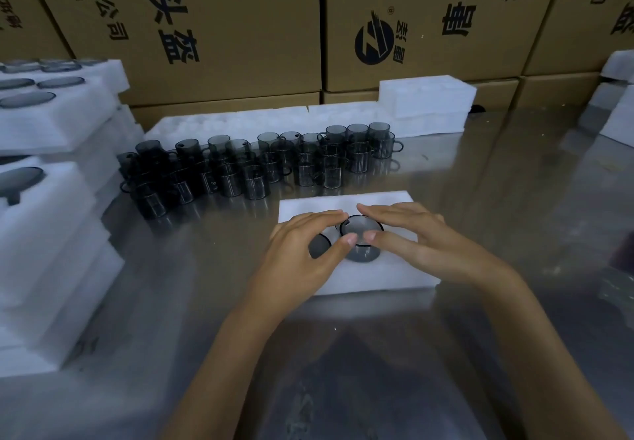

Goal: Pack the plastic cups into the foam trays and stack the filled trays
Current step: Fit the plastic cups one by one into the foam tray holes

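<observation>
A white foam tray [377, 278] lies on the shiny table [480, 199], close to the person. Both hands are over it. The left hand [302, 251] and the right hand [411, 237] have long, mostly straight fingers that press on a dark cup [360, 234], which sits partly down in a hole in the tray. The fingers touch its rim and do not wrap round it. Another dark cup [319, 246] seems to be in the hole just left of it, though the left hand hides most of it.

This tray has only just been started. Behind it stands a big bunch of loose cups [257, 165], stacked in short towers, so I think lots of packing is left. On the left is a pile of filled trays [51, 199], so some of the work is done. More foam [425, 96] lies at the back of the table.

Brown boxes [223, 28] make a wall behind. They have big black Chinese writing, turned sideways, and a round black logo [374, 41]. I can read "公司", which means company.
</observation>
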`<action>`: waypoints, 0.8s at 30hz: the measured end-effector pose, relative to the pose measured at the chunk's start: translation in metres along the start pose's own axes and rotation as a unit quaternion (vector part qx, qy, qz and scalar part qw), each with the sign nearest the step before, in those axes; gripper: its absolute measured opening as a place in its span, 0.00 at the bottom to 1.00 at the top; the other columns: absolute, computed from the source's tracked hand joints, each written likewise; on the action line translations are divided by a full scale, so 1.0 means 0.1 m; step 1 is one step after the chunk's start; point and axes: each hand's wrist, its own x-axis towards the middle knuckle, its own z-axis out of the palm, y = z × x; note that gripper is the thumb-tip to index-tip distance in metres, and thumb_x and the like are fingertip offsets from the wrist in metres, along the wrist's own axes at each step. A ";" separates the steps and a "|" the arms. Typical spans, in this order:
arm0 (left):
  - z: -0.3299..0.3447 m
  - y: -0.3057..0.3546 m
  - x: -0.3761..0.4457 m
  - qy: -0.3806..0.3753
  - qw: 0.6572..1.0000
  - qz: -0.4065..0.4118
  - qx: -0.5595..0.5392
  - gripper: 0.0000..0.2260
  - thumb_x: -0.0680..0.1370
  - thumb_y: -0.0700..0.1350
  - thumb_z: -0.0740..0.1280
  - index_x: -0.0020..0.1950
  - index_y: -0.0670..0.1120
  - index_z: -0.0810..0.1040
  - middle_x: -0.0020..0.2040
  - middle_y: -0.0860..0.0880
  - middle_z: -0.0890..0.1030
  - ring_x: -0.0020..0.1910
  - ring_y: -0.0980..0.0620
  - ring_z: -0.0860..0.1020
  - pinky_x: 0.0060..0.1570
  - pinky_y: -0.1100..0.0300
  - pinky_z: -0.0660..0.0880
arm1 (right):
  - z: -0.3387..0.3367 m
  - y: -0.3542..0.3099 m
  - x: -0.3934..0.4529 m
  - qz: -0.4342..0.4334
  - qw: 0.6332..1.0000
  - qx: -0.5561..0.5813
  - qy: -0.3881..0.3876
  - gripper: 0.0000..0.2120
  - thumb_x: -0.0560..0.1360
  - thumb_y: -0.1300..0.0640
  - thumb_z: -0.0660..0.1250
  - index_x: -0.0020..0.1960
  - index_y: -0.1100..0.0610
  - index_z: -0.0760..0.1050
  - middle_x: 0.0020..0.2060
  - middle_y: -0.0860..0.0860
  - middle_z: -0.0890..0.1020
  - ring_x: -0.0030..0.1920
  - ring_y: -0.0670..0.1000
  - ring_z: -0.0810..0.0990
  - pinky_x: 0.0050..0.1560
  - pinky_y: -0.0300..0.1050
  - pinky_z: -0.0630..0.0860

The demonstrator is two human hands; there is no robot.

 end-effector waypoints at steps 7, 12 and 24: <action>0.03 -0.05 0.00 -0.008 0.999 0.000 0.049 0.17 0.75 0.57 0.72 0.63 0.55 0.82 0.61 0.62 0.80 0.66 0.62 0.73 0.71 0.53 0.65 | 0.03 0.06 0.04 0.008 0.996 -0.085 -0.027 0.24 0.74 0.34 0.62 0.69 0.26 0.64 0.76 0.33 0.59 0.77 0.39 0.49 0.71 0.44 0.40; 0.05 -0.08 0.01 -0.012 0.994 0.001 0.106 0.17 0.75 0.60 0.71 0.62 0.58 0.81 0.59 0.68 0.78 0.66 0.66 0.70 0.66 0.71 0.52 | 0.03 0.06 0.08 0.037 0.992 -0.106 -0.056 0.23 0.70 0.27 0.60 0.64 0.19 0.61 0.78 0.33 0.54 0.78 0.39 0.45 0.74 0.46 0.37; -0.10 -0.09 0.05 -0.009 0.994 -0.033 0.107 0.18 0.75 0.54 0.73 0.64 0.56 0.80 0.61 0.61 0.79 0.64 0.60 0.71 0.69 0.60 0.63 | 0.20 0.01 0.12 -0.011 0.998 0.047 0.048 0.24 0.69 0.44 0.77 0.64 0.39 0.78 0.68 0.41 0.74 0.73 0.39 0.64 0.74 0.37 0.58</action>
